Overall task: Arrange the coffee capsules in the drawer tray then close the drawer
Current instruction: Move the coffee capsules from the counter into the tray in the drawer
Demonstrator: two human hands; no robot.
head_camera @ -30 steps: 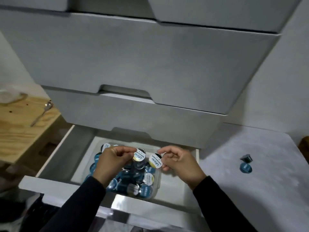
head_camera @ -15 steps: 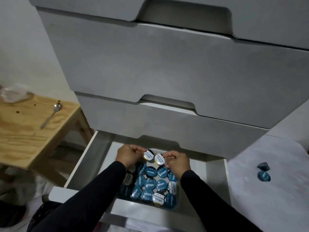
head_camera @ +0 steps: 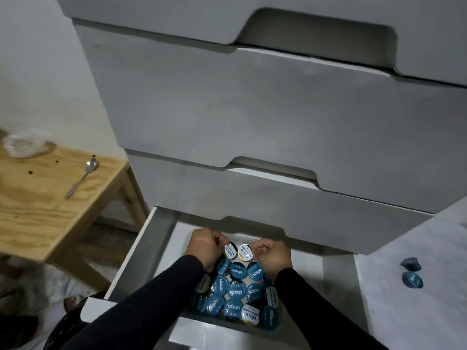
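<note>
The bottom white drawer (head_camera: 141,238) is pulled open. Inside it, a clear tray (head_camera: 188,237) holds several blue-lidded coffee capsules (head_camera: 237,290) packed lid-up. My left hand (head_camera: 204,245) pinches a white-lidded capsule (head_camera: 229,250) at the tray's far end. Right beside it, my right hand (head_camera: 271,255) pinches a second white-lidded capsule (head_camera: 244,251). Both capsules sit just above the far row of blue ones. Two loose blue capsules (head_camera: 412,272) lie outside the drawer on the white surface to the right.
Two shut grey drawer fronts (head_camera: 252,117) overhang the open drawer. A wooden table (head_camera: 38,205) at the left carries a spoon (head_camera: 82,180) and a clear plastic bag (head_camera: 24,145). A white marbled surface (head_camera: 417,311) lies to the right.
Both hands have carried their white-lidded capsules from over the middle of the tray to its far end. The camera has shifted, so the drawer appears lower and further right.
</note>
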